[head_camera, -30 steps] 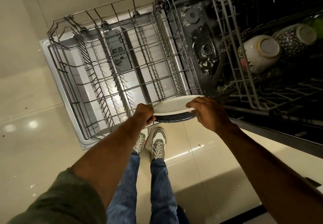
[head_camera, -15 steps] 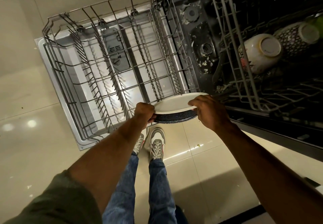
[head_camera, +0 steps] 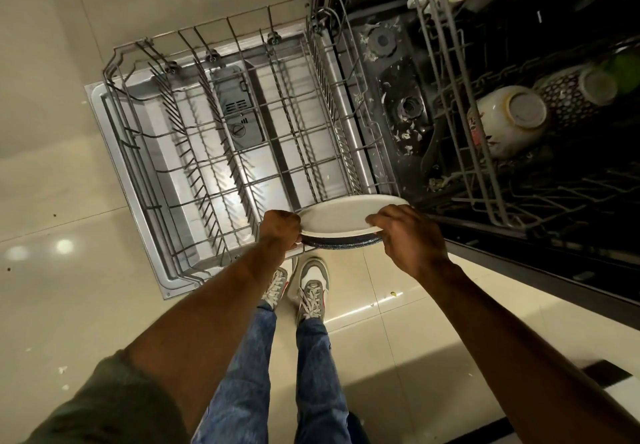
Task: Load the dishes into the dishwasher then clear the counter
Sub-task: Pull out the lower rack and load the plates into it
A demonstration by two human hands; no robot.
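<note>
White plate (head_camera: 341, 213) on dark plate (head_camera: 343, 240); I see left hand (head_camera: 280, 230) and right hand (head_camera: 405, 236) gripping them. Upper rack (head_camera: 446, 63) holds bowls (head_camera: 509, 118).

The lower rack (head_camera: 242, 153) lies open from above, with free lanes between its upright tine rows (head_camera: 202, 198). Over its near right corner the stacked plates (head_camera: 343, 218), gripped by the left hand (head_camera: 280, 229) and right hand (head_camera: 408, 236), block the way. Just right of the rack, the upper rack (head_camera: 459, 104) juts out holding upturned bowls (head_camera: 509, 121).
</note>
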